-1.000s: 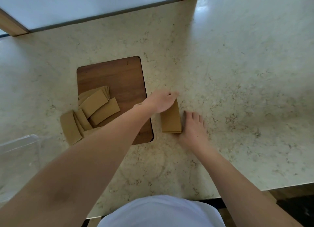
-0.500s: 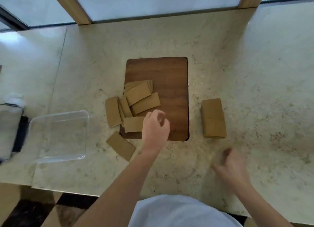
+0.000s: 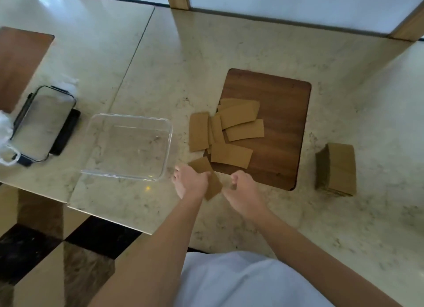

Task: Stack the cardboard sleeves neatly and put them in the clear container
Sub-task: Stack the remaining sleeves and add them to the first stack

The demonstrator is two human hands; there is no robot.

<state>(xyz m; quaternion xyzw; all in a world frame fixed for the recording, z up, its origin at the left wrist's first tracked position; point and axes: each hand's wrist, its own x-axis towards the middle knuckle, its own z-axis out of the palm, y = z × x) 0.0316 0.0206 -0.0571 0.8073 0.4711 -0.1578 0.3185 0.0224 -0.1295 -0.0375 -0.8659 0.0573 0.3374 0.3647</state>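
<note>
The left hand grips one cardboard sleeve on the counter; the right hand, fingers curled, sits just beside it. Loose sleeves lie just beyond, the stacked sleeves well right, the clear container just left.

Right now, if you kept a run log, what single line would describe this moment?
left hand: grips loose sleeve | right hand: curled beside it | neat stack: on counter | clear container: empty | scattered sleeves: unstacked
</note>
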